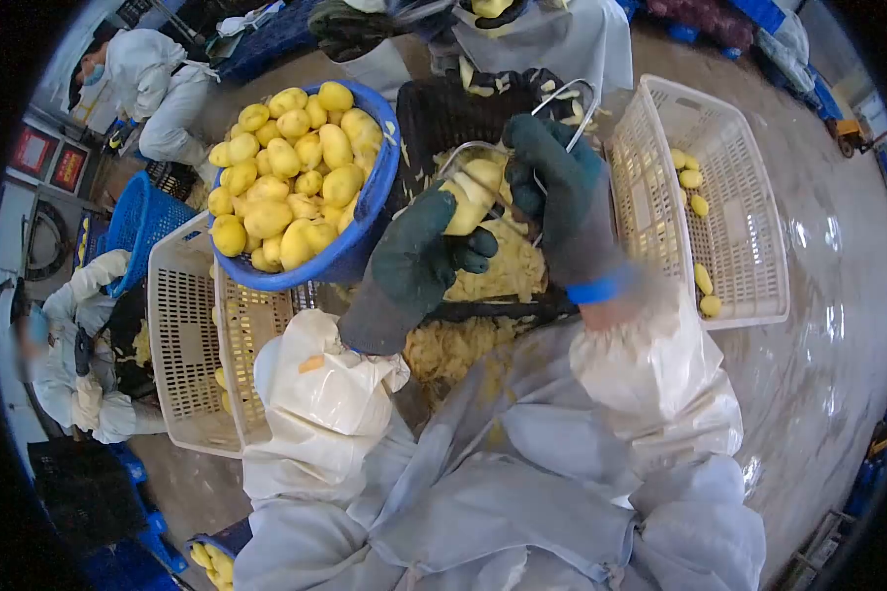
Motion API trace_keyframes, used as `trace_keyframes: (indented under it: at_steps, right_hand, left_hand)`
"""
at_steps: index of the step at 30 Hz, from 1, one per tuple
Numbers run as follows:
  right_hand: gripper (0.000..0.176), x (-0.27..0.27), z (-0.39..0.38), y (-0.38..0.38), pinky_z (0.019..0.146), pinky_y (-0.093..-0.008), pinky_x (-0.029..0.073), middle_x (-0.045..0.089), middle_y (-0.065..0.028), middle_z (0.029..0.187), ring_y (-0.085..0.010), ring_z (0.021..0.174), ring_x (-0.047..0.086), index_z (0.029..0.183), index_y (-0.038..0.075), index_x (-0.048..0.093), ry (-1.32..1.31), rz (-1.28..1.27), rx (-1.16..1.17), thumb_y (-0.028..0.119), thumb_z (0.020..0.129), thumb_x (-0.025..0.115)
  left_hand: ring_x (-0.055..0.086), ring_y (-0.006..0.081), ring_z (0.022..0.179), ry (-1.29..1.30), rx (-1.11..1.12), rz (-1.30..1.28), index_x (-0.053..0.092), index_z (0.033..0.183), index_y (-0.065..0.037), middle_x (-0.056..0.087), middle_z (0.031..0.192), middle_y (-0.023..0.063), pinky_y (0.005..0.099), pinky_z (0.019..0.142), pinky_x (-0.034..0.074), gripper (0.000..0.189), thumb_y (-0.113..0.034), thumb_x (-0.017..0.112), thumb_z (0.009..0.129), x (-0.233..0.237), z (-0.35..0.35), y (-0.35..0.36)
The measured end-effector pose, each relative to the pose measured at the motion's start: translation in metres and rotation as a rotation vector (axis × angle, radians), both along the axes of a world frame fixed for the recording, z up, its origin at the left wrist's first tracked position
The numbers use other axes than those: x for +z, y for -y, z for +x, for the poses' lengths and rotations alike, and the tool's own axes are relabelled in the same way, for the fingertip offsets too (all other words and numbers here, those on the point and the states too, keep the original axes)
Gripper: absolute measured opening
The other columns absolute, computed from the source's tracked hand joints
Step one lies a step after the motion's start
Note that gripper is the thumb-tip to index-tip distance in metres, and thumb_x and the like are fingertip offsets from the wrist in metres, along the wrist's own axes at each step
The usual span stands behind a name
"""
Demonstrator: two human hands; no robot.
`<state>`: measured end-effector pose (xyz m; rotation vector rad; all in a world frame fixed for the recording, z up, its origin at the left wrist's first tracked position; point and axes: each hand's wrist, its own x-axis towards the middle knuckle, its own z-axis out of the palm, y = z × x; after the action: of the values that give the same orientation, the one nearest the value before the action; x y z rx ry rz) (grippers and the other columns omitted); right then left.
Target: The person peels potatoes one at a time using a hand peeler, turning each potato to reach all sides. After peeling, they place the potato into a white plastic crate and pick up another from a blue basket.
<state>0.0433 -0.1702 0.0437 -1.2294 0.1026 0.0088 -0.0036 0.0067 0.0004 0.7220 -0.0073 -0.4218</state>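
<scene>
My left hand (419, 261), in a dark green glove, is closed round a peeled yellow potato (468, 202) above the middle crate. My right hand (557, 182), gloved alike with a blue band at the wrist, grips a bent metal peeling tool (583, 123). The tool's wire frame meets the potato between my hands. Beneath them, yellow peelings (503, 261) lie heaped in and around a black crate (448, 108). A blue basket (396, 167) full of peeled potatoes stands just left of my left hand.
White crates stand at the right (759, 236) and left (182, 335), with some potatoes inside. Workers in pale coveralls are at the upper left (153, 84) and lower left (79, 345). Another person's apron (562, 44) shows beyond the black crate. A blue crate (138, 231) stands left.
</scene>
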Motion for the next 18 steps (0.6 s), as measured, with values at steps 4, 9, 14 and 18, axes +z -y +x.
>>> trace_keyframes:
  at_steps: [4, 9, 14, 18]
  right_hand:
    - [0.020, -0.035, 0.025, 0.020, 0.044, -0.0215, 0.032, 0.051, 0.0032, 0.062, -0.0052, 0.050, 0.043, 0.081, 0.008, 0.062, 0.207, -0.128, -0.143, 0.027, 0.086, 0.065]
    - [0.018, -0.001, -0.004, -0.003, 0.045, -0.0237, 0.035, 0.054, 0.0020, 0.063, -0.0061, 0.050, 0.045, 0.082, 0.004, 0.065, -0.027, -0.003, -0.029, 0.021, 0.086, 0.066]
    - [0.021, -0.014, 0.020, 0.013, 0.046, -0.0184, 0.028, 0.049, 0.0040, 0.063, -0.0033, 0.050, 0.040, 0.086, 0.011, 0.065, 0.199, -0.057, -0.175, 0.031, 0.090, 0.061]
    - [0.019, 0.001, -0.008, -0.005, 0.046, -0.0179, 0.029, 0.049, 0.0034, 0.065, -0.0035, 0.051, 0.041, 0.090, 0.010, 0.065, -0.002, -0.010, -0.003, 0.028, 0.091, 0.060]
  left_hand:
    - [0.065, 0.0261, 0.089, -0.079, -0.079, -0.161, 0.045, 0.132, 0.001, 0.060, 0.114, 0.0199, 0.0290, 0.067, 0.058, 0.053, -0.032, 0.060, 0.093, 0.003, 0.004, 0.001]
    - [0.063, 0.0272, 0.086, -0.112, 0.002, -0.186, 0.048, 0.128, 0.000, 0.061, 0.112, 0.0160, 0.0295, 0.066, 0.058, 0.051, -0.037, 0.058, 0.094, 0.001, 0.002, 0.002]
    - [0.062, 0.0277, 0.091, -0.085, -0.024, -0.248, 0.048, 0.128, -0.001, 0.059, 0.116, 0.0164, 0.0317, 0.066, 0.057, 0.051, -0.038, 0.057, 0.094, 0.002, 0.007, 0.001]
    - [0.065, 0.0221, 0.078, -0.055, 0.120, -0.113, 0.053, 0.123, -0.003, 0.064, 0.101, 0.0130, 0.0339, 0.064, 0.056, 0.050, -0.044, 0.054, 0.093, 0.000, 0.005, 0.012]
